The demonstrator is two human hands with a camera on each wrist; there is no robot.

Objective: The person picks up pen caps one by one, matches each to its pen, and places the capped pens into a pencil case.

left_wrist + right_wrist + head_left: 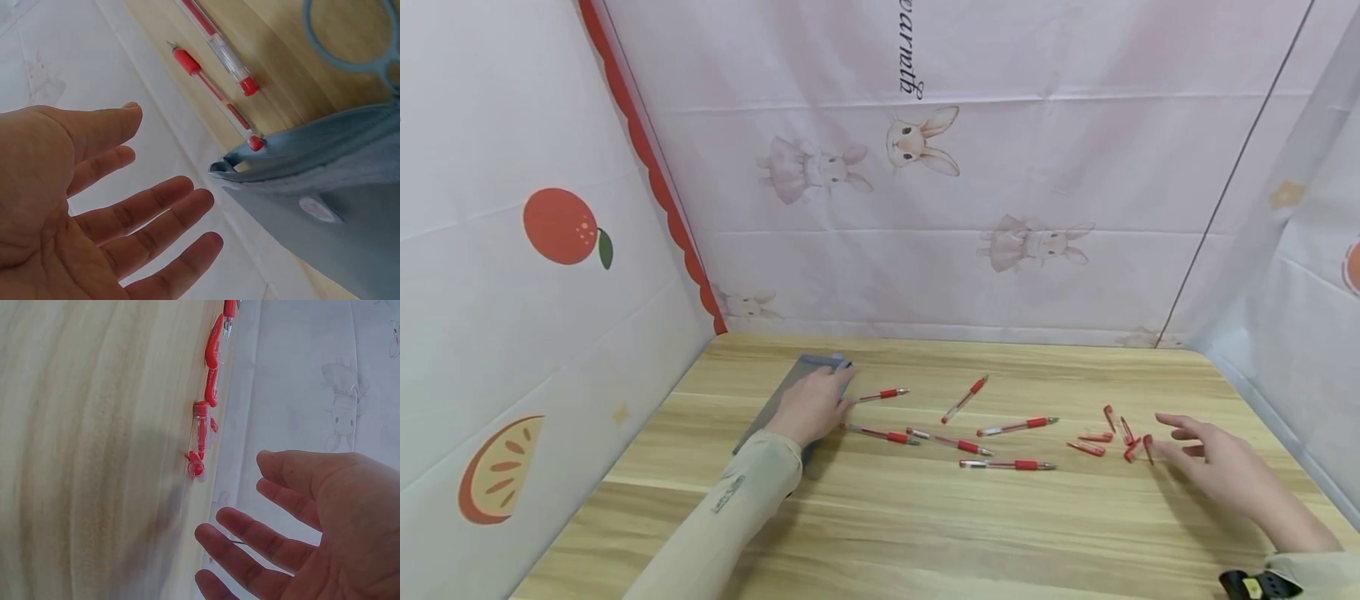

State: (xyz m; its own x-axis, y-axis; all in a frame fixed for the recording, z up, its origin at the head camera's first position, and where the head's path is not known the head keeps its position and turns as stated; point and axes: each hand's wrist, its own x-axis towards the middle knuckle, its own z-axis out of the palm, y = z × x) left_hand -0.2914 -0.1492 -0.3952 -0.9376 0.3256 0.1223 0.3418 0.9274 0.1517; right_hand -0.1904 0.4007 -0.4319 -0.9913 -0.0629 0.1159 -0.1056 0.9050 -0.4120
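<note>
The left hand [808, 406] is held over the blue-grey pouch [369, 219], its fingers spread and slightly bent. The right hand [1225, 467] is held just beside the red pen caps [1097, 437], its fingers also spread; between the hands, uncapped red pens [1018, 465] are scattered across the wooden surface [925, 525].

Behind the wood-grain table [895, 542] hangs a pinkish cloth [925, 267] printed with rabbits [922, 142] and the sideways word "warmth" [907, 50]; over on the left, white cloth [482, 333] shows a red fruit [560, 226] and a slice [505, 471].
</note>
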